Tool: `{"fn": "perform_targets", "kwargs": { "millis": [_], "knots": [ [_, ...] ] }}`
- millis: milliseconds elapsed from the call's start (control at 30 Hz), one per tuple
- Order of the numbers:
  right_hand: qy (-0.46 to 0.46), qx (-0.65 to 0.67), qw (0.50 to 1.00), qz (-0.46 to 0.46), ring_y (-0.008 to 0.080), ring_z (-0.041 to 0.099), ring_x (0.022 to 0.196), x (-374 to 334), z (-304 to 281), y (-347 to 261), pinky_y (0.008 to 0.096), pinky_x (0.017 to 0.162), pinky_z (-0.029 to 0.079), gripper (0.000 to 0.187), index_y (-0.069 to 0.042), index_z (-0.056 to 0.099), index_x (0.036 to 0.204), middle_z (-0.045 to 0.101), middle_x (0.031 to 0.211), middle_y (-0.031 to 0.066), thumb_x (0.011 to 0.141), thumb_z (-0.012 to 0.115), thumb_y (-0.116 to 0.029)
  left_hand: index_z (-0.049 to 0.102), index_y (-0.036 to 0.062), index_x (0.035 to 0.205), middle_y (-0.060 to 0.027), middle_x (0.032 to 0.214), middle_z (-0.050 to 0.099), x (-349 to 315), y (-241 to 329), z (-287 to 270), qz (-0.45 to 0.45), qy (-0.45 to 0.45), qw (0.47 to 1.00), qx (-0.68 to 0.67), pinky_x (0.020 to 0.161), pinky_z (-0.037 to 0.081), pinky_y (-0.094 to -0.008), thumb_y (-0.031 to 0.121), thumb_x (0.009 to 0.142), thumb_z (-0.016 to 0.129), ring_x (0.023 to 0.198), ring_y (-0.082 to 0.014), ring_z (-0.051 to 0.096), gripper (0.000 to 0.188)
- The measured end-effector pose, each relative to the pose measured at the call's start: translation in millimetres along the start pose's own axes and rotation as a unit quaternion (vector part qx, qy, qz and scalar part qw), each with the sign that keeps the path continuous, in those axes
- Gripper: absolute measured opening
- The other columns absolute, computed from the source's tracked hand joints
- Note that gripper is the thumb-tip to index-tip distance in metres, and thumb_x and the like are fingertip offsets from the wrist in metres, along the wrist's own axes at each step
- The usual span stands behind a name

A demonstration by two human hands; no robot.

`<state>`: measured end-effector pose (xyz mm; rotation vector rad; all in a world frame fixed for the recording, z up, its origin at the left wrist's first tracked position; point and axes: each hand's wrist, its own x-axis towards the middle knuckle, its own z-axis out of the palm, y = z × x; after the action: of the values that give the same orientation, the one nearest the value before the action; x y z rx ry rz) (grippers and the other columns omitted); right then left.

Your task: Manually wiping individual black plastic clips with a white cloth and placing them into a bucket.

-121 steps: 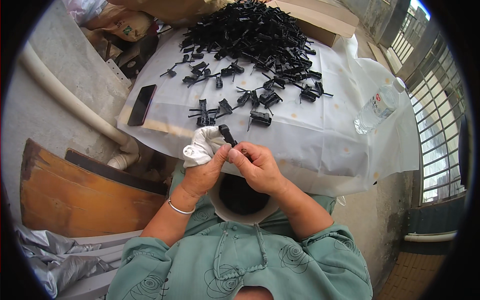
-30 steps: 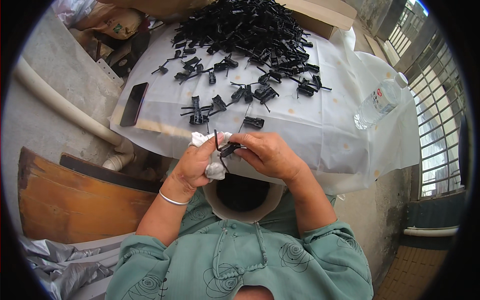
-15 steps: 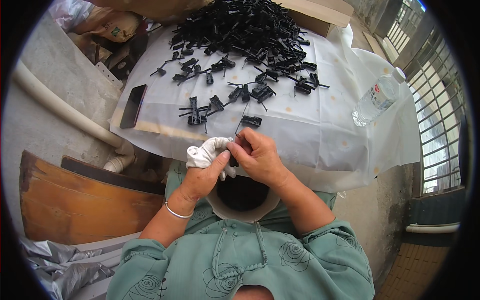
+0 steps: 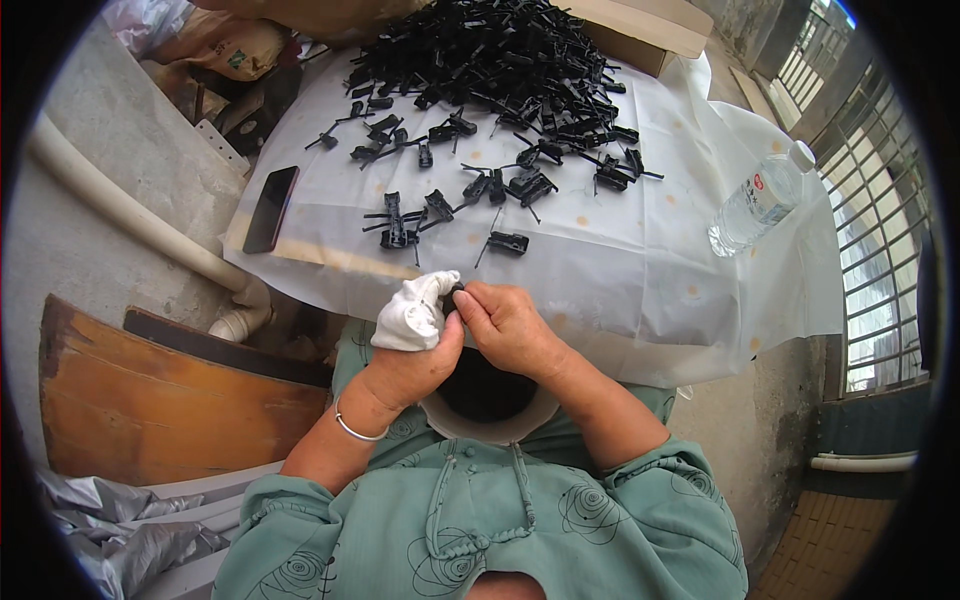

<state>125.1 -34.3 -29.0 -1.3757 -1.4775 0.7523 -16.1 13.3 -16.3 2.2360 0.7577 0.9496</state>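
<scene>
White cloth point(image 4: 405, 315), perhaps a partial glove, wraps the fingers of my left hand point(image 4: 408, 368). That hand is closed on a small black plastic part point(image 4: 453, 297), mostly hidden between the hands. My right hand point(image 4: 512, 325) pinches the same part from the other side, thumb and forefinger pressed together. Below both hands, a pale bucket point(image 4: 518, 428) with dark contents sits between my knees. Just beyond my fingers lies a loose black plastic piece with a thin stem point(image 4: 510, 243). More such pieces point(image 4: 397, 222) are scattered farther left.
A big heap of black plastic pieces point(image 4: 490, 65) covers the far table. White sheeting point(image 4: 640, 270) drapes over the tabletop. A phone point(image 4: 270, 210) lies at the left edge, a clear water bottle point(image 4: 762, 198) at the right. An open cardboard box point(image 4: 640, 35) stands behind.
My left hand has turned, bringing more of the white cloth uppermost. The right fingers have shifted and closed in tighter on the black part. The view has moved slightly.
</scene>
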Motion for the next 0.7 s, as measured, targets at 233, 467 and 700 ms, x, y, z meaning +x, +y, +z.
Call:
{"fn": "perform_targets", "kwargs": {
  "millis": [233, 467, 700],
  "knots": [
    [-0.047, 0.020, 0.999, -0.006, 0.0191, 0.051, 0.058, 2.7, -23.2, -3.4, 0.0292, 0.057, 0.043, 0.018, -0.001, 0.059, 0.089, 0.054, 0.065, 0.0116, 0.088, 0.055, -0.019, 0.045, 0.0024, 0.109, -0.0044, 0.090, 0.056, 1.3, -10.0, -6.5, -0.134, 0.001, 0.954, -0.268, 0.071, 0.044, -0.0222, 0.004, 0.084, 0.057, 0.078, -0.0105, 0.051, 0.028],
    [-0.026, -0.067, 0.992, -0.107, 0.0268, 0.055, 0.060, 2.2, -28.8, 6.2, 0.0316, 0.057, 0.045, 0.014, -0.001, 0.059, 0.089, 0.058, 0.069, 0.0135, 0.080, 0.062, -0.011, 0.042, 0.0036, 0.117, -0.0032, 0.090, 0.056, 4.7, -6.5, -14.0, -0.208, -0.037, 0.919, -0.334, 0.054, 0.039, -0.0185, 0.010, 0.091, 0.047, 0.064, -0.0052, 0.047, 0.027],
    [-0.064, 0.010, 0.996, -0.060, 0.0200, 0.055, 0.060, 2.1, -41.2, -2.6, 0.0287, 0.056, 0.044, 0.011, -0.002, 0.061, 0.086, 0.058, 0.069, 0.0106, 0.081, 0.063, -0.011, 0.042, 0.0043, 0.120, -0.0011, 0.084, 0.053, 2.2, -2.8, -7.2, -0.251, -0.070, 0.892, -0.370, 0.049, 0.037, -0.0181, 0.006, 0.089, 0.039, 0.056, -0.0041, 0.043, 0.031]
  ]
}}
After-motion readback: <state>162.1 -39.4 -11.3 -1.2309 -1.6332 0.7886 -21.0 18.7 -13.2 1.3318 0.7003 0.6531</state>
